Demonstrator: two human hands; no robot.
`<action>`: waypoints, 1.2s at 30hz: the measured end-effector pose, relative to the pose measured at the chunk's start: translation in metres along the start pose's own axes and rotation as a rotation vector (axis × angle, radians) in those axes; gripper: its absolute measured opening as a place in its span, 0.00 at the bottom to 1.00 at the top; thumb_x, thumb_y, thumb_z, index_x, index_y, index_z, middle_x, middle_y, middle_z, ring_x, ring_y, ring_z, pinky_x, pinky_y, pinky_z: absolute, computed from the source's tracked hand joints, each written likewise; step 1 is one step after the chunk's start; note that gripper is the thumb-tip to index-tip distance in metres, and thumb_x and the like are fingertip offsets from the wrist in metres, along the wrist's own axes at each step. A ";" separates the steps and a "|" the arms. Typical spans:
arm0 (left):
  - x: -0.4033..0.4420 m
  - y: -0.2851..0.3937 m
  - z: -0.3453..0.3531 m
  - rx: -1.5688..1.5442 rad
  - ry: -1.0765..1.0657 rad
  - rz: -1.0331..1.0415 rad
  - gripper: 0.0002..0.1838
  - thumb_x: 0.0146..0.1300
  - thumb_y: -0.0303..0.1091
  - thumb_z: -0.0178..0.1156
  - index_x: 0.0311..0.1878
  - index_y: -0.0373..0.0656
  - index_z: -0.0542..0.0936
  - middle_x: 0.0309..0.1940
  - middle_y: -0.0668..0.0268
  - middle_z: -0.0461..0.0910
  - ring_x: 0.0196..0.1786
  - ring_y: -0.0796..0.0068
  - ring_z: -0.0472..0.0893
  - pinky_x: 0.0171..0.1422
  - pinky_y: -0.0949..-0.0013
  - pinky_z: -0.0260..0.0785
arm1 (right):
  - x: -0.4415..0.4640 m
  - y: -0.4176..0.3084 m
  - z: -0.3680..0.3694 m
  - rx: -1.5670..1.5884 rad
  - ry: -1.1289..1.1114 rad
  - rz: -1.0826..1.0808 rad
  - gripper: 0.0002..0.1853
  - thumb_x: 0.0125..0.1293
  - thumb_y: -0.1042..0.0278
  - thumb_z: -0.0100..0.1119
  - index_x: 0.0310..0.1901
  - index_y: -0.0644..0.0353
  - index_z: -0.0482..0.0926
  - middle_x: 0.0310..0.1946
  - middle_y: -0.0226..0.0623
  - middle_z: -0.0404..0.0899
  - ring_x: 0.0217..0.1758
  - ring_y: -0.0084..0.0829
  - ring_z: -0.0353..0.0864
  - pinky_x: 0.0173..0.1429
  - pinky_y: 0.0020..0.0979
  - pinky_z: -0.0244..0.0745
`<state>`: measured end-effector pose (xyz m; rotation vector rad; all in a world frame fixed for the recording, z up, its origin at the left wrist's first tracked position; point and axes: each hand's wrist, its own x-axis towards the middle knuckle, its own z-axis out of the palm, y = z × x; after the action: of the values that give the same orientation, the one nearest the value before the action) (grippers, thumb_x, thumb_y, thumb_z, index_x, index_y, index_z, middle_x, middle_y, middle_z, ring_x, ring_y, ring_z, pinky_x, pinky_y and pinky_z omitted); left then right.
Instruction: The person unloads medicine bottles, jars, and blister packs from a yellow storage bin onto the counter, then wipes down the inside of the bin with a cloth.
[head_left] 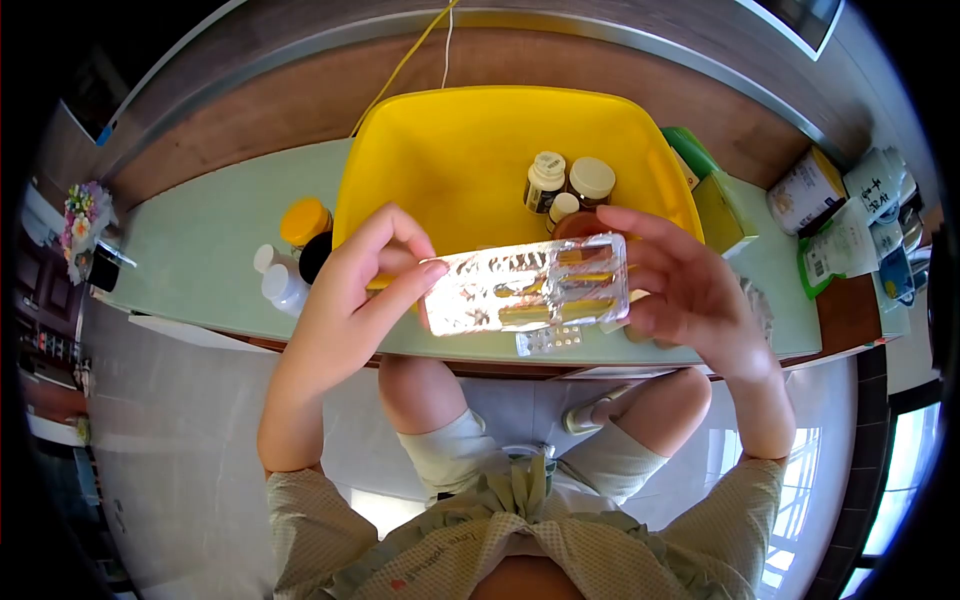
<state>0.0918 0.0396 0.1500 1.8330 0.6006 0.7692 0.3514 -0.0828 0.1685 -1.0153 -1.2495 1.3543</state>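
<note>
Head view: the left hand [345, 315] pinches one end of a foil-backed blister tray [485, 290] near a yellow tub [440, 150]; the right hand [715, 315] grips the other. Probably light and bendable, with slick, easily torn foil, it is best held by its edges.

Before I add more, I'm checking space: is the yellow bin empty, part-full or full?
Part-full: the bin holds a few lidded bottles toward the right, bare floor at their left.
</note>
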 end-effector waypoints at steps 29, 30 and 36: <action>-0.074 -0.155 0.079 -0.110 0.156 -0.183 0.16 0.61 0.25 0.64 0.52 0.40 0.74 0.31 0.71 0.74 0.31 0.87 0.73 0.37 0.81 0.68 | -0.034 0.191 0.018 -0.728 0.381 -0.159 0.17 0.55 0.74 0.69 0.49 0.58 0.83 0.34 0.35 0.80 0.28 0.26 0.79 0.33 0.24 0.76; -0.074 -0.157 0.080 -0.095 0.168 -0.173 0.17 0.60 0.25 0.64 0.52 0.40 0.74 0.33 0.71 0.75 0.33 0.86 0.73 0.37 0.81 0.68 | -0.032 0.191 0.018 -0.747 0.383 -0.159 0.17 0.56 0.74 0.68 0.49 0.58 0.83 0.32 0.35 0.79 0.28 0.26 0.79 0.33 0.25 0.75; -0.072 -0.158 0.083 0.091 0.176 -0.129 0.17 0.59 0.26 0.65 0.51 0.40 0.76 0.43 0.70 0.79 0.32 0.86 0.74 0.37 0.81 0.68 | -0.025 0.206 0.016 -0.777 0.435 -0.203 0.18 0.53 0.77 0.69 0.48 0.55 0.84 0.26 0.31 0.73 0.25 0.22 0.70 0.28 0.23 0.67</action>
<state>0.0959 -0.0045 -0.0374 1.8001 0.8716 0.8330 0.3147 -0.1054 -0.0348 -1.5545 -1.5063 0.4243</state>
